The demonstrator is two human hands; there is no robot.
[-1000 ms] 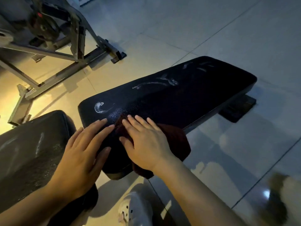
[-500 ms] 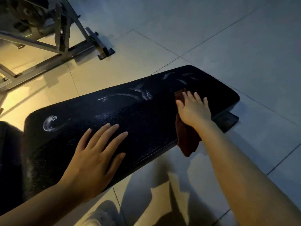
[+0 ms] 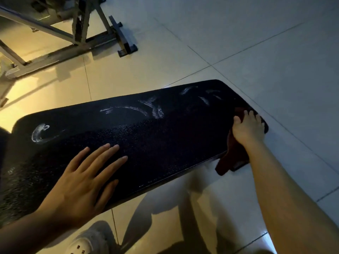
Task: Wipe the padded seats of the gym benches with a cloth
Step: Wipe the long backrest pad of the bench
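Note:
A long black padded bench seat (image 3: 146,136) runs across the view, with whitish smears along its far side and one near its left end. My left hand (image 3: 86,180) lies flat on the near part of the pad, fingers straight and spread. At the pad's right end my right hand (image 3: 247,129) presses a dark red cloth (image 3: 233,160) onto the pad, its fingers curved over the end. Part of the cloth hangs down below the pad's near edge.
A grey metal gym machine frame (image 3: 78,30) stands on the tiled floor (image 3: 256,43) at the back left, one foot (image 3: 126,49) reaching toward the bench. My light shoe (image 3: 88,242) shows below the pad. A dark pad edge (image 3: 3,136) sits at far left.
My right hand has slid the cloth along the pad from near the left end to the right end. My left hand stays flat on the pad.

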